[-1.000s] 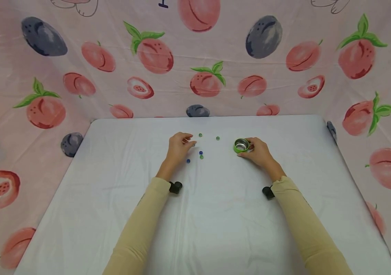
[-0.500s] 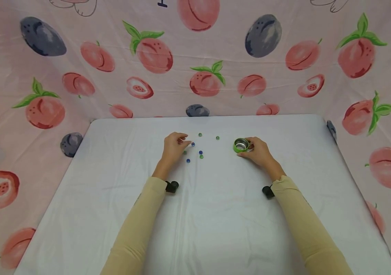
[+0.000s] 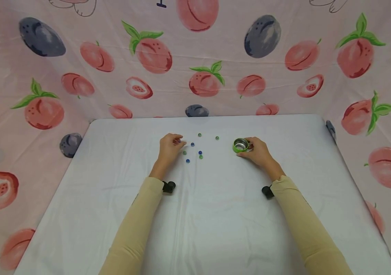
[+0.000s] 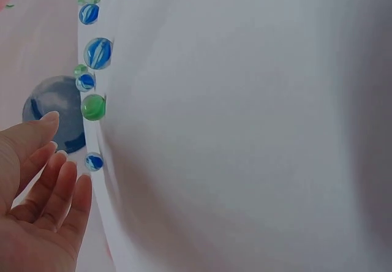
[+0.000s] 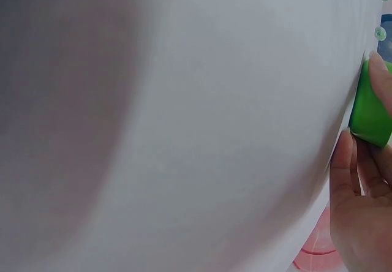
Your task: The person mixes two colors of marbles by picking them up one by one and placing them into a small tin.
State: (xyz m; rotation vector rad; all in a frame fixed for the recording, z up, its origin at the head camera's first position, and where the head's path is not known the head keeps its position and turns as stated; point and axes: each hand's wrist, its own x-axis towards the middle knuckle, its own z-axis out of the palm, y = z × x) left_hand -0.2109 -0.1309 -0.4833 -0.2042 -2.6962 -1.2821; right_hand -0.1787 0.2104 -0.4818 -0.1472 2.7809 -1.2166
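Note:
My right hand [image 3: 258, 151] grips a small green cup [image 3: 235, 149] with a shiny metal inside, standing upright on the white table; in the right wrist view, the thumb lies along one side of the green cup [image 5: 369, 109], fingers at the other. Left of it lie several blue and green glass marbles, among them a blue marble [image 3: 192, 144] and a green marble [image 3: 184, 152]. My left hand [image 3: 169, 149] hovers at their left side, fingers loosely bent. In the left wrist view, a blue marble [image 4: 94, 161] shows just beyond the fingertips, with no marble visible in that hand [image 4: 40, 201].
The white-covered table [image 3: 216, 221] reaches back to a pink curtain [image 3: 171, 103] printed with fruit, which also hangs at both sides. Farther back on the table lie two green marbles, one of them [image 3: 217, 138] closest to the cup. Dark wrist cameras [image 3: 169, 187] sit at the sleeves.
My left hand has drawn back to the left, away from the marbles, uncovering a blue and a green one. The right hand and the cup have stayed in place.

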